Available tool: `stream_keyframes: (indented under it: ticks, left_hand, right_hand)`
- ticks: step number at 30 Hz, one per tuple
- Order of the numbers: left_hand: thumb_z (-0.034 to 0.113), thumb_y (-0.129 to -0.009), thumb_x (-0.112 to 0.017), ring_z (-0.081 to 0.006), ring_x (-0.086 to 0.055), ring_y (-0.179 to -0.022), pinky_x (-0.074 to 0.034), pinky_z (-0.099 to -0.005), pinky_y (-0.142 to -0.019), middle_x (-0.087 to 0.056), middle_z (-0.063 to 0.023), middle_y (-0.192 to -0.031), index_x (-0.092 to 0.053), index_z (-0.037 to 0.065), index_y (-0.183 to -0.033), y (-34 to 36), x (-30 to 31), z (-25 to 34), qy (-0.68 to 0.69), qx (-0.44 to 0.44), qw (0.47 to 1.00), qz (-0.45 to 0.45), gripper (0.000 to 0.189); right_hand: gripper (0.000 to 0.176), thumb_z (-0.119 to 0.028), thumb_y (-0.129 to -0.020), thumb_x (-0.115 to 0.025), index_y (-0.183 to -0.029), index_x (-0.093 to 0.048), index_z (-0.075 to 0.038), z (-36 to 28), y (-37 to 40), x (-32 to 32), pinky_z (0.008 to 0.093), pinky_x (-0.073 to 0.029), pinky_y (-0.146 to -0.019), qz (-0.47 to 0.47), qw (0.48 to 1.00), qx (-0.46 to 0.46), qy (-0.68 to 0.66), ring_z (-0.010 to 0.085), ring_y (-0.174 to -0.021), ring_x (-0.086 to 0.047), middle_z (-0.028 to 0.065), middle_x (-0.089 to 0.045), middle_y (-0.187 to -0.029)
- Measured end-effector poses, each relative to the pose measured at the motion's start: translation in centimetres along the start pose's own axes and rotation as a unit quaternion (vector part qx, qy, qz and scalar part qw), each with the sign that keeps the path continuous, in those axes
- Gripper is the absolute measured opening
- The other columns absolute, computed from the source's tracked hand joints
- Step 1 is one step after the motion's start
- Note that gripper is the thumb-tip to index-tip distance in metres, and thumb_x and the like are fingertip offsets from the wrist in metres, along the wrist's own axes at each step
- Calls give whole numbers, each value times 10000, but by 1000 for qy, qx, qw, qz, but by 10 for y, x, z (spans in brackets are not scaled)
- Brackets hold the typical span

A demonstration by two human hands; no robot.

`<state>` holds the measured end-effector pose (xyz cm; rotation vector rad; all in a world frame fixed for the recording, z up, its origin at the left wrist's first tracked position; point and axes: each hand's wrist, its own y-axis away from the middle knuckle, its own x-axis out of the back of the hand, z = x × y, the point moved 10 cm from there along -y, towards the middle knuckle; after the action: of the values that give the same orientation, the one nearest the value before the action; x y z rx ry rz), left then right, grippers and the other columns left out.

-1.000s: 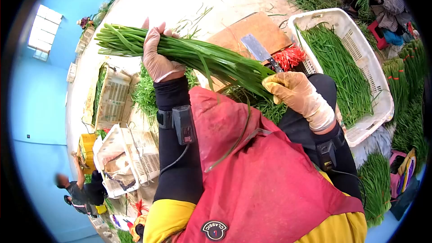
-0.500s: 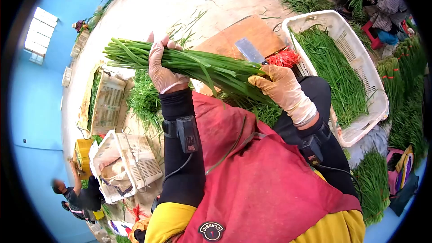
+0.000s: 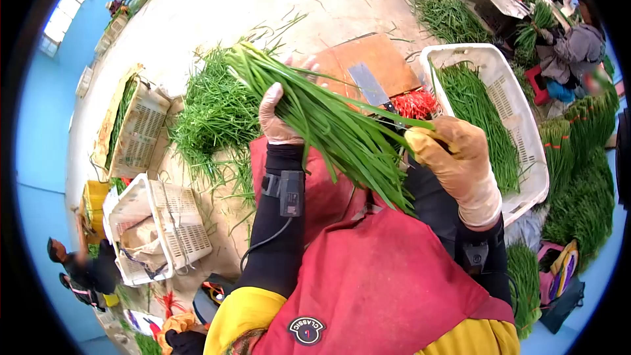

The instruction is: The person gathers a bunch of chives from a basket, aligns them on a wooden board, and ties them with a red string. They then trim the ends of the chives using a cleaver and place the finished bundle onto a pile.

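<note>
Chive bundle (image 3: 328,125) lies slantwise over the red apron (image 3: 368,276), its long axis running from far left to near right. Left hand (image 3: 279,115) wraps its fingers (image 3: 272,98) tight round the middle; right hand (image 3: 460,161), fisted, seems to pinch a few blades just beside the fanned near end.

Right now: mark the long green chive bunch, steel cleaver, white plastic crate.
long green chive bunch (image 3: 328,125), head view, mid-stalks.
steel cleaver (image 3: 367,83), head view, blade.
white plastic crate (image 3: 516,105), head view, side wall.
</note>
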<state>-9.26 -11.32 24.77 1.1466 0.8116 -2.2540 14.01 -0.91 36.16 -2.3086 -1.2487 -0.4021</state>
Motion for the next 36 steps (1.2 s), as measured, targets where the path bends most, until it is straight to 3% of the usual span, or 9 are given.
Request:
stream_keyframes:
  ticks: [3,5,13,16,19,20,24,29,36]
  left_hand:
    - [252,-848,-601,-385,-348,-1363,-324,-557,-1098,-315,-303,-1466,-247,20,-1484,1,7,-11,29,22,999,-19,764]
    - [244,-827,-613,-410,-383,-1338,-345,-570,-1082,-363,-318,-1433,-237,14,-1484,2,8,-14,34,23,999,-12,791]
    - [164,-787,-610,-408,-527,-1208,-445,-485,-1029,-459,-355,-1332,-235,-17,-1478,4,21,-19,89,42,995,8,807]
    - [138,-811,-607,-279,-644,-1012,-557,-417,-874,-585,-252,-1231,-466,-45,-1333,3,35,-31,73,78,994,3,571]
    - [74,-784,-589,-306,-639,-1039,-555,-394,-886,-515,-301,-1311,-479,-90,-1316,5,61,-46,54,106,991,67,567]
    - [46,-785,-593,-286,-663,-973,-579,-392,-824,-592,-256,-1228,-593,-102,-1168,7,70,-50,37,110,988,98,412]
    - [51,-802,-620,-232,-683,-851,-591,-370,-741,-691,-159,-962,-618,-68,-1104,8,79,-59,-22,128,983,128,324]
    - [61,-812,-653,-184,-668,-778,-577,-322,-674,-678,-99,-901,-607,-14,-1073,1,81,-65,-52,114,983,130,276]
    - [51,-781,-671,-184,-664,-824,-556,-314,-743,-692,-104,-965,-597,-4,-1124,-3,85,-71,-132,133,976,112,356]
  right_hand:
    - [103,-75,-848,-700,-875,-685,23,-11,-2,4,274,-484,-595,21,999,26,-20,163,-635,-626,91,-655,-719]
    - [98,-60,-854,-700,-888,-691,31,2,-3,10,231,-476,-581,74,984,-78,-139,109,-640,-610,57,-662,-738]
    - [121,-55,-911,-625,-979,-683,27,7,-15,28,218,-460,-555,193,958,42,-209,112,-651,-609,78,-673,-794]
    - [153,-78,-912,-628,-1011,-672,30,7,-21,22,247,-498,-587,191,958,45,-211,142,-687,-631,103,-686,-845]
    - [174,-93,-904,-637,-1034,-665,20,9,-29,17,279,-541,-622,177,956,50,-230,181,-718,-660,135,-694,-932]
    - [183,-95,-906,-632,-1049,-657,17,8,-32,16,296,-554,-634,188,942,68,-269,207,-733,-673,155,-691,-956]
    - [267,-194,-925,-624,-1094,-617,13,7,-46,2,351,-583,-669,136,928,83,-338,286,-795,-697,227,-673,-1027]
    - [336,-294,-947,-598,-1084,-606,13,4,-59,-9,363,-586,-663,109,911,107,-384,296,-798,-698,249,-664,-1033]
    - [309,-300,-958,-585,-1047,-607,-5,32,-77,12,348,-537,-735,175,863,81,-466,209,-855,-629,147,-654,-1013]
